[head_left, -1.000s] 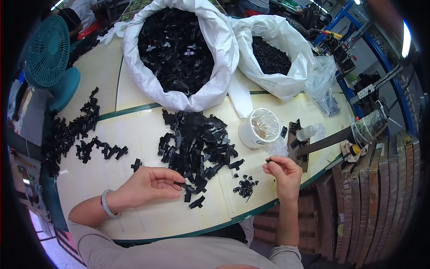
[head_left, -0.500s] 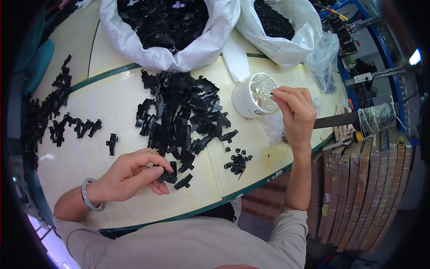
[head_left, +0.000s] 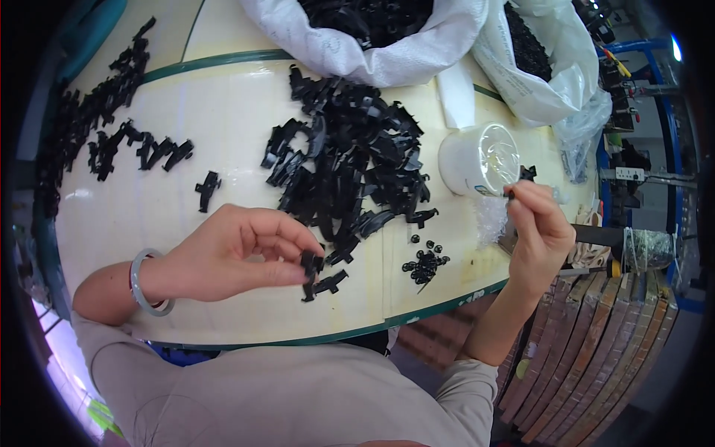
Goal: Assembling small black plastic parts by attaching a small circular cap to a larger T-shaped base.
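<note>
My left hand, a pale bangle on its wrist, pinches a black plastic clip-like part between thumb and fingers. Just beyond it spreads a heap of similar black parts, and one loose part lies beside my fingertips. My right hand is raised at the near rim of a white tub lined with clear film. Its thumb and fingertips close on a tiny black piece, too small to make out fully. Several small round black pieces are piled on the table between my hands.
A white woven sack of black parts stands at the back, with a second sack to its right. More black parts run along the left, and a single one lies apart. Stacked boards stand beyond the table's right edge.
The whole view has shifted, so the table things sit farther right and higher. My left hand has turned its black part upright. My right hand has drawn back from the tub's mouth towards me.
</note>
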Action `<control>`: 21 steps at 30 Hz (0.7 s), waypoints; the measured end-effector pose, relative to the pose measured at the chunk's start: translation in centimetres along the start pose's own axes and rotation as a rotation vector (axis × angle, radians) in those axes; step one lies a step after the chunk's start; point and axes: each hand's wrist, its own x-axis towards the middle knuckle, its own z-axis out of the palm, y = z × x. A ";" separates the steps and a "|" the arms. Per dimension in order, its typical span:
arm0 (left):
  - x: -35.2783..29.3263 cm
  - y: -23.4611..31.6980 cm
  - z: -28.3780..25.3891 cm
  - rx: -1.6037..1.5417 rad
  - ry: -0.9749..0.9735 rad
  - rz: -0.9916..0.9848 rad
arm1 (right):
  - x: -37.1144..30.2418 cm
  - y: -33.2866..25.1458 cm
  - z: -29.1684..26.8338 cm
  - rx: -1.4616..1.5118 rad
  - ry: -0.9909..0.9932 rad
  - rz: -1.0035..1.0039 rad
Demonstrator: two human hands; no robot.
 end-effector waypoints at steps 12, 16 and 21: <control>0.4 -1.6 0.5 -0.192 0.083 0.072 | -4.0 -3.3 8.2 0.905 -0.176 0.610; 0.3 -1.7 0.5 -0.179 0.102 0.104 | -4.5 -3.4 9.2 0.724 -0.232 0.460; 0.3 -1.8 0.8 -0.190 0.133 0.217 | -4.8 -4.1 9.9 0.569 -0.188 0.282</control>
